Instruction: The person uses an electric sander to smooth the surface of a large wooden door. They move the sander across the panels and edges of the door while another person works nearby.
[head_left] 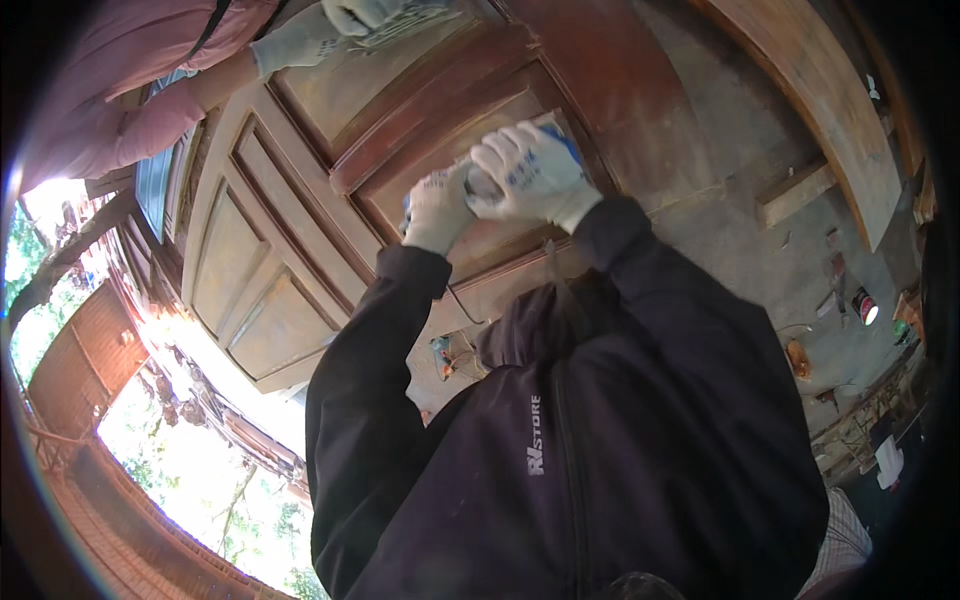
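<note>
Both of my hands wear white work gloves with blue print and are close together over a recessed panel of a wooden door (440,130). My right hand (530,172) is closed over something mostly hidden beneath it; a blue edge and a pale flat corner show past its fingers. Just left of it and slightly nearer, my left hand (438,208) has its fingers curled, with a bit of blue at its outer side. A greyish rounded part shows between the two hands. Whether they share one object, I cannot tell.
At the far left, a co-worker's gloved hand (300,50) and pink sleeve (150,125) reach over the door. A second panelled door part (262,262) lies at left. Curved wooden board (815,90), a wood block (797,193) and a can (864,305) are at right.
</note>
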